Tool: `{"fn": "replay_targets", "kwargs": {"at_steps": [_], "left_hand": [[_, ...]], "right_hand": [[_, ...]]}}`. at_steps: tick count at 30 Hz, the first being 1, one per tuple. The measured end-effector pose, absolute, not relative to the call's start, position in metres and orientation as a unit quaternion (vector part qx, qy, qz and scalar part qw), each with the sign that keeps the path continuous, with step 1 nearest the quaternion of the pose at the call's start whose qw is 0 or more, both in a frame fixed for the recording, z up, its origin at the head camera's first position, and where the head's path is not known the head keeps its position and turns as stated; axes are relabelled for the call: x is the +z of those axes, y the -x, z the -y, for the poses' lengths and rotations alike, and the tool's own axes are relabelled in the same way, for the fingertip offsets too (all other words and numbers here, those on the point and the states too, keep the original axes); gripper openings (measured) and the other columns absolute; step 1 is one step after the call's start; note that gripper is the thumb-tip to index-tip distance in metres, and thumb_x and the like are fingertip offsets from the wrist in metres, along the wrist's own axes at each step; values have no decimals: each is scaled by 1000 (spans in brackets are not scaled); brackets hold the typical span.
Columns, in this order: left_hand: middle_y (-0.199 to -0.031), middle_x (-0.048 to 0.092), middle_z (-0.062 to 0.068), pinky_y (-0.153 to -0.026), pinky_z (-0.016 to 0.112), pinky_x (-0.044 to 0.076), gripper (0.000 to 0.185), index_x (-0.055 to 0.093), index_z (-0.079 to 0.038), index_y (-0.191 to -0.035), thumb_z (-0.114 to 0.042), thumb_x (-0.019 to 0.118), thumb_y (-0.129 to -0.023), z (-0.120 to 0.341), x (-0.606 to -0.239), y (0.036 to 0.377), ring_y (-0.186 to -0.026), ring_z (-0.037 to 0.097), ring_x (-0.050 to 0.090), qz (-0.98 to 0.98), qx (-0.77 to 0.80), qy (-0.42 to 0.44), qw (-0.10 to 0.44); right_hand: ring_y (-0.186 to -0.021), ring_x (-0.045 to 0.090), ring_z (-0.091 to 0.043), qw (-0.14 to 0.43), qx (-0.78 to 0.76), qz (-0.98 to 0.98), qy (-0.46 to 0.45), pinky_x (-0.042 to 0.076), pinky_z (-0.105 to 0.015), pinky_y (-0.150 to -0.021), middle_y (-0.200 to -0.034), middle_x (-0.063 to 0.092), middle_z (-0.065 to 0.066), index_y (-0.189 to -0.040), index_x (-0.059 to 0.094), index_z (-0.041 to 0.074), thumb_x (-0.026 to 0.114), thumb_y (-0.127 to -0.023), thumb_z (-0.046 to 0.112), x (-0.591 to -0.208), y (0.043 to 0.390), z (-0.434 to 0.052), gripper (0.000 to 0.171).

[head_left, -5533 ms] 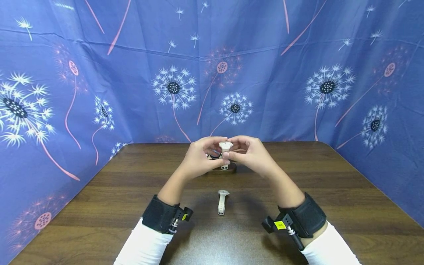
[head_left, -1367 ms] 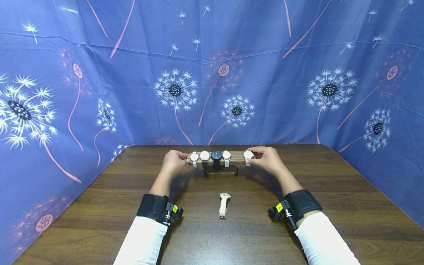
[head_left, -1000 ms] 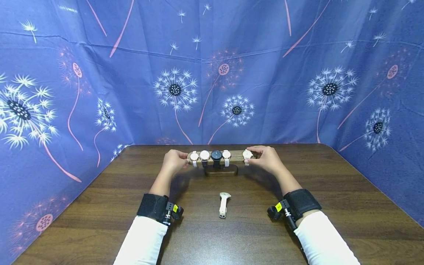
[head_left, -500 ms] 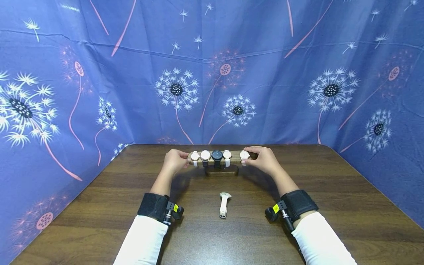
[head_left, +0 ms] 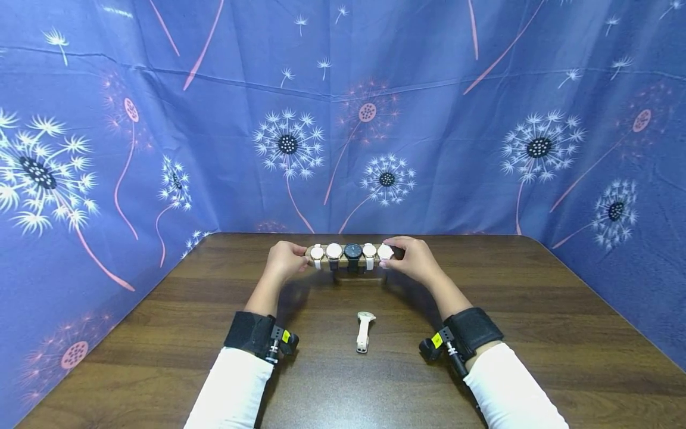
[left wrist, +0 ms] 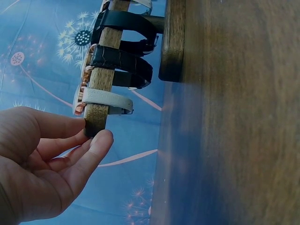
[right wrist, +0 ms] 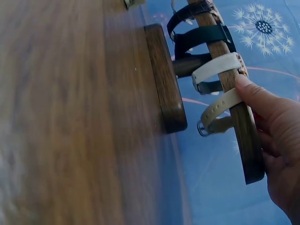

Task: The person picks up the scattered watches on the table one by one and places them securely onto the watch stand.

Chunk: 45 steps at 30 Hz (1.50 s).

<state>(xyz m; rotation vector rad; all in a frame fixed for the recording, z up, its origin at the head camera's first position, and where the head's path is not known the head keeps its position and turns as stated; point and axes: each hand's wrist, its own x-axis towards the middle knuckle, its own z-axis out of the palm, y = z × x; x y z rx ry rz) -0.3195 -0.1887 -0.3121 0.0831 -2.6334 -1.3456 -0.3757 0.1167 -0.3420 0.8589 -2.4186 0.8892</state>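
A wooden T-shaped watch stand [right wrist: 248, 150] stands at the back of the table, several watches strapped round its bar. My left hand [head_left: 284, 260] pinches the bar's left end; its thumb and fingertips meet the dark tip beside a white-strapped watch [left wrist: 108, 97]. At the other side my right hand [head_left: 418, 260] grips a white watch [head_left: 384, 252] looped round the bar, close beside another white-strapped watch [head_left: 370, 250]. In the right wrist view its pale strap [right wrist: 218, 105] is buckled, and the thumb presses near the case. A black watch [head_left: 353, 251] sits mid-bar.
A loose white watch [head_left: 363, 333] lies on the brown wooden table [head_left: 214, 333], in front of the stand's base [right wrist: 166, 79]. Behind the table hangs a blue dandelion-print cloth [head_left: 445, 119]. A length of bar protrudes past the right-hand watch.
Both hands held a white watch up before the stand at first. Later it is on the bar's right end, and my right hand has slid it left to the others. My left hand stays put lately.
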Motion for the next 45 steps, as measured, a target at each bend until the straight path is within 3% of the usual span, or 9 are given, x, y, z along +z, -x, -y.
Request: {"fn": "replay_targets", "kwargs": {"at_steps": [12,20,27,34,45], "left_hand": [[-106,70,21,-74,31,58,26,68,7,-114,-2,67,-90,185,-313,321,-88,32,71,880,-465,-30,89],[-101,72,17,-69,27,57,22,71,3,-111,-4,67,-91,185,-318,321,-84,27,72,892,-438,-39,104],[-102,72,16,-74,31,57,23,71,1,-112,-5,67,-90,185,-318,322,-82,24,72,893,-435,-41,106],[-100,73,15,-71,30,57,22,72,1,-111,-5,67,-90,185,-318,323,-76,20,72,897,-426,-39,114],[-100,73,15,-68,27,57,21,72,1,-109,-5,67,-90,184,-319,324,-79,23,72,896,-427,-39,117]], "right_hand": [[-117,58,-37,215,254,888,-317,44,-49,-100,-125,63,-17,-124,66,0,82,-79,26,-340,373,-116,54],[-112,59,-38,235,236,879,-341,44,-50,-98,-117,68,-17,-119,68,-2,83,-78,26,-341,372,-115,52],[-116,56,-37,228,232,879,-349,42,-50,-101,-122,65,-18,-124,65,-3,80,-81,25,-342,372,-117,53],[-118,54,-37,225,223,880,-354,41,-51,-102,-125,63,-19,-126,63,-3,77,-84,25,-343,370,-118,53],[-121,51,-37,208,197,891,-352,38,-52,-104,-130,59,-20,-133,57,-1,71,-90,26,-338,370,-118,53]]}}
